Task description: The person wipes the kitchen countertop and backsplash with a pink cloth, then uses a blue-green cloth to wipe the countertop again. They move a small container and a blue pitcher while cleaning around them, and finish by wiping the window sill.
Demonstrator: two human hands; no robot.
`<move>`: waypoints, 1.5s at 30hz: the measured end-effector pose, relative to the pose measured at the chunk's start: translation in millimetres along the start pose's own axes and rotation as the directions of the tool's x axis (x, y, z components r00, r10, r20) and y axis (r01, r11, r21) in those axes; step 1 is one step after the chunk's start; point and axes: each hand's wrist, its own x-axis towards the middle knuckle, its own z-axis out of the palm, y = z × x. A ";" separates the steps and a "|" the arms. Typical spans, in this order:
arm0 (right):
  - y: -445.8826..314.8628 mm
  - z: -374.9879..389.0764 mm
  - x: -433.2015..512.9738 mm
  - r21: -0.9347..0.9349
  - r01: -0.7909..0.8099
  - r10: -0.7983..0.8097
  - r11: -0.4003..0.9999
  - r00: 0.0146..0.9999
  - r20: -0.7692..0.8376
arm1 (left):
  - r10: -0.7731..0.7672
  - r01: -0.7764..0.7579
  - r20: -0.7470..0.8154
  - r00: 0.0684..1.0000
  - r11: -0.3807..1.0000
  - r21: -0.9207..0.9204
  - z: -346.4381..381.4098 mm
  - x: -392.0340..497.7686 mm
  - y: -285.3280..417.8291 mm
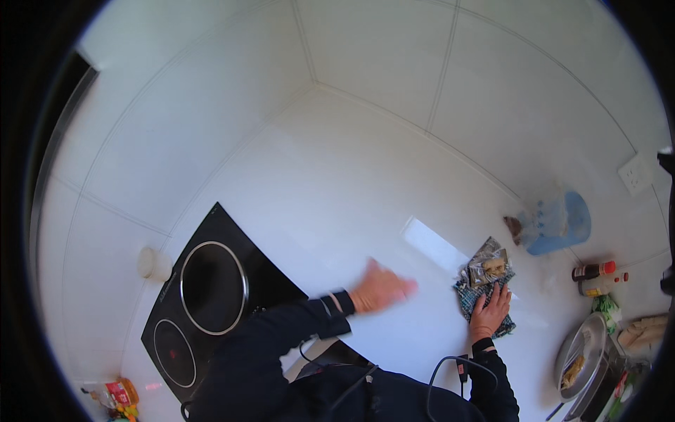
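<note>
My left hand [381,288] is blurred and appears to be above the white countertop, with its thumb apart from the fingers and nothing visible in it. Farther right, my right hand [490,312] lies palm down on a crumpled dark blue-green patterned cloth [469,301]. Its fingers are spread over the fabric rather than closed around it. Against the cloth's far end sits a crinkled clear and foil-like packet [486,264] with a pale brown lump [494,267] on or in it; I cannot tell which.
A black two-ring cooktop [258,253] lies left, with a white container [154,264] beside it. Rightward are a blue translucent plastic container [553,224], a dark sauce bottle [586,271], green vegetables [606,308] and a metal bowl [567,348] holding food. A red-labelled bottle [118,392] stands lower left.
</note>
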 end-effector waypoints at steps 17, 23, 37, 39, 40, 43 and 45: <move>-8.8 -11.2 5.1 0.010 0.002 -0.002 1.000 1.000 -0.005 | -0.115 0.253 -0.631 0.767 0.958 0.133 -59.2 100.0 -199.0; -3.4 -0.7 1.1 0.064 -0.005 0.008 0.998 0.999 -0.047 | -0.006 0.065 -0.325 0.946 0.983 0.171 4.4 51.6 -35.1; 93.1 -98.5 -80.4 0.524 0.235 -0.140 0.819 0.966 -0.216 | 0.324 -0.339 -0.263 0.909 0.941 -0.010 104.7 -37.2 195.2; 126.1 -108.4 -114.2 0.389 0.214 -0.137 0.896 0.967 -0.215 | 0.366 -0.399 -0.209 0.907 0.905 -0.147 121.2 -43.4 229.0; 141.7 -111.7 -133.7 0.354 0.178 -0.114 0.918 0.974 -0.194 | 0.407 -0.447 -0.225 0.885 0.879 -0.167 131.3 -47.0 245.6; 185.7 -119.3 -191.4 0.234 0.105 -0.072 0.967 0.987 -0.146 | 0.552 -0.590 -0.207 0.807 0.750 -0.300 162.8 -50.5 286.7; 211.2 -121.6 -227.5 0.075 -0.013 0.019 0.997 0.997 -0.074 | 0.624 -0.623 -0.152 0.766 0.665 -0.412 177.1 -57.0 300.6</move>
